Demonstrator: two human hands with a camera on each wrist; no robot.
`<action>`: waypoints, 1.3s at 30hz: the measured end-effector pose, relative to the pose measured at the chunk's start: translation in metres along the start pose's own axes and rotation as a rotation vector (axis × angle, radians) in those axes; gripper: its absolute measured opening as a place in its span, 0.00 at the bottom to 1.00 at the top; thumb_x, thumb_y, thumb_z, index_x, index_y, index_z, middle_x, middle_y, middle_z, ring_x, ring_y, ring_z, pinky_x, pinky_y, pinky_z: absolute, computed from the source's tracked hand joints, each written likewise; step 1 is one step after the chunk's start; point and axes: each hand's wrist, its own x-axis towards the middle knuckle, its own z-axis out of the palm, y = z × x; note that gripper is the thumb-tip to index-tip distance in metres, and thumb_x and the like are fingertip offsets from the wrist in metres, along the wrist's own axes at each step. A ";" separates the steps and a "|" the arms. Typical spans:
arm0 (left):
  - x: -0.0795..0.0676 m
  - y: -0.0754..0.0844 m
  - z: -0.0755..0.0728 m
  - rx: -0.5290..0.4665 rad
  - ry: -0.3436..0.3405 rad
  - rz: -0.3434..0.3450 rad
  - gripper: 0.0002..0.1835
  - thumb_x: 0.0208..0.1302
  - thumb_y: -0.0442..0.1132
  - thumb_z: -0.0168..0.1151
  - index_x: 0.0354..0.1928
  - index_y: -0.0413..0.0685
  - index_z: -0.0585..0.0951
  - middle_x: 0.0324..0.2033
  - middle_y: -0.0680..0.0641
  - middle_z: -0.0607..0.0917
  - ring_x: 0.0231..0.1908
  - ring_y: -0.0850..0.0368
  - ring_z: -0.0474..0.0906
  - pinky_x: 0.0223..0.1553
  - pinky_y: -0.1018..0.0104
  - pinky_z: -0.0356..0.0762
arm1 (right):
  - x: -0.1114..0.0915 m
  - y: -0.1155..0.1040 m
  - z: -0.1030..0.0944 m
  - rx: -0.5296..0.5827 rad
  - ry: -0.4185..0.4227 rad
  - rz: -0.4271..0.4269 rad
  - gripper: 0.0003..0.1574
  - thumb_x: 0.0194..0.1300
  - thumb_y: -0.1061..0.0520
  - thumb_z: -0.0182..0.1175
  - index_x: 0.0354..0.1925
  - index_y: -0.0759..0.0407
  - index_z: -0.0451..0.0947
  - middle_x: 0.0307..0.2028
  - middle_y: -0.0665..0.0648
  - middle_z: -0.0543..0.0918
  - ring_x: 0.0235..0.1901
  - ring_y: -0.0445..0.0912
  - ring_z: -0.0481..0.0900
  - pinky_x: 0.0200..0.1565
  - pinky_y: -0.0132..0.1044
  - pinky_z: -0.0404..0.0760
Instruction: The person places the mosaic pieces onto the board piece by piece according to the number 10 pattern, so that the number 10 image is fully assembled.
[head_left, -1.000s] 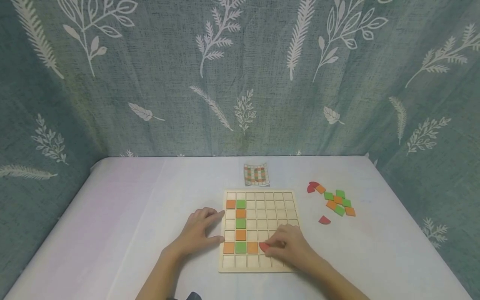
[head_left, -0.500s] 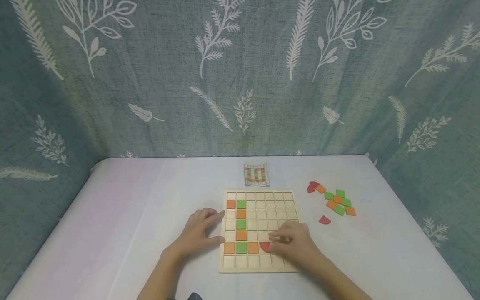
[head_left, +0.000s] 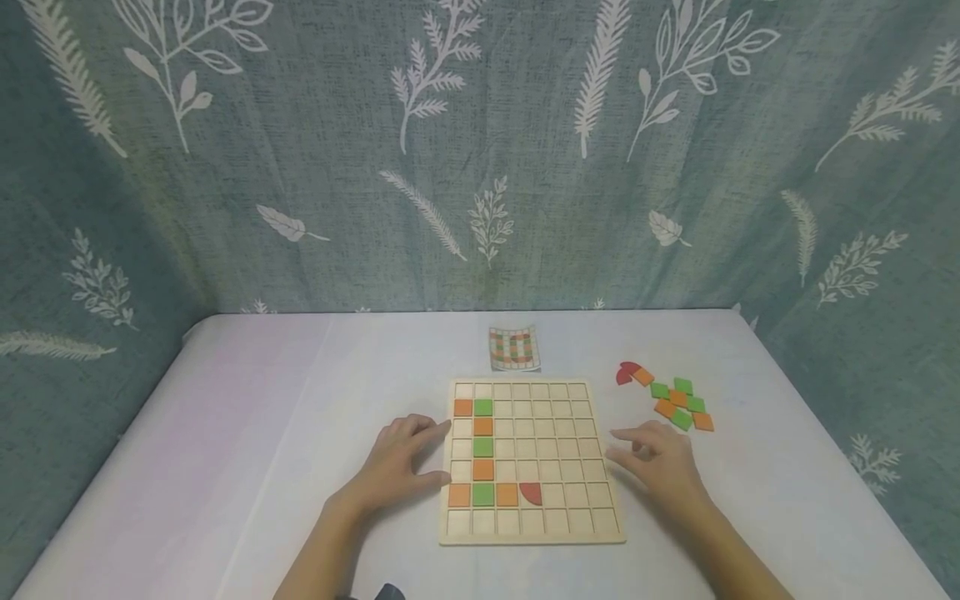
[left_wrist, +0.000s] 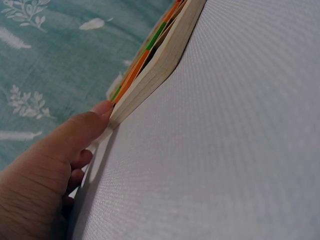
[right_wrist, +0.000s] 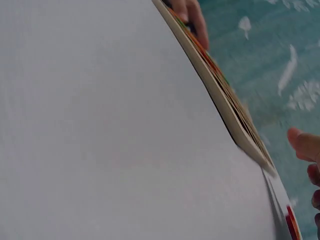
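Note:
A wooden grid board (head_left: pixel 555 536) lies on the table, with orange and green square tiles in its left columns. One red quarter-round tile (head_left: pixel 531 494) sits in the second row from the front, beside an orange tile (head_left: pixel 507 495). My left hand (head_left: pixel 401 462) touches the board's left edge with spread thumb and finger; the left wrist view shows the thumb (left_wrist: pixel 85 132) against that edge. Off the board's right side is my right hand (head_left: pixel 660 467), thumb and index fingertip apart and nothing visible between them. Its other fingers look loosely curled.
To the right lies a cluster of loose green and orange tiles (head_left: pixel 678 398), with red quarter-round tiles (head_left: pixel 625 373) at its left end. Behind the board stands a small pattern card (head_left: pixel 513 348). A patterned curtain (head_left: pixel 337 208) encloses the table.
My right hand has let go of the red tile in the grid and moved right, off the board. It now covers where a loose red tile lay. The left hand has stayed put.

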 end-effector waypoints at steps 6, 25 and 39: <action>0.000 -0.001 0.000 0.000 0.018 0.025 0.36 0.49 0.56 0.68 0.62 0.51 0.74 0.46 0.55 0.74 0.48 0.58 0.66 0.51 0.55 0.63 | 0.003 0.015 -0.013 -0.034 0.003 0.163 0.20 0.49 0.56 0.73 0.43 0.58 0.85 0.31 0.54 0.83 0.42 0.50 0.76 0.47 0.45 0.68; -0.001 0.001 -0.002 -0.003 0.006 0.014 0.36 0.50 0.55 0.68 0.62 0.50 0.74 0.47 0.54 0.74 0.49 0.57 0.66 0.53 0.54 0.63 | -0.003 0.035 -0.002 -0.232 0.032 0.128 0.17 0.53 0.53 0.70 0.39 0.62 0.82 0.36 0.61 0.80 0.44 0.56 0.70 0.47 0.54 0.59; -0.001 0.000 -0.002 0.008 0.011 0.024 0.36 0.49 0.54 0.69 0.62 0.51 0.74 0.47 0.54 0.74 0.49 0.57 0.66 0.51 0.55 0.63 | -0.008 0.033 0.006 -0.250 -0.026 -0.223 0.16 0.50 0.55 0.71 0.36 0.58 0.78 0.27 0.45 0.70 0.31 0.40 0.63 0.38 0.40 0.63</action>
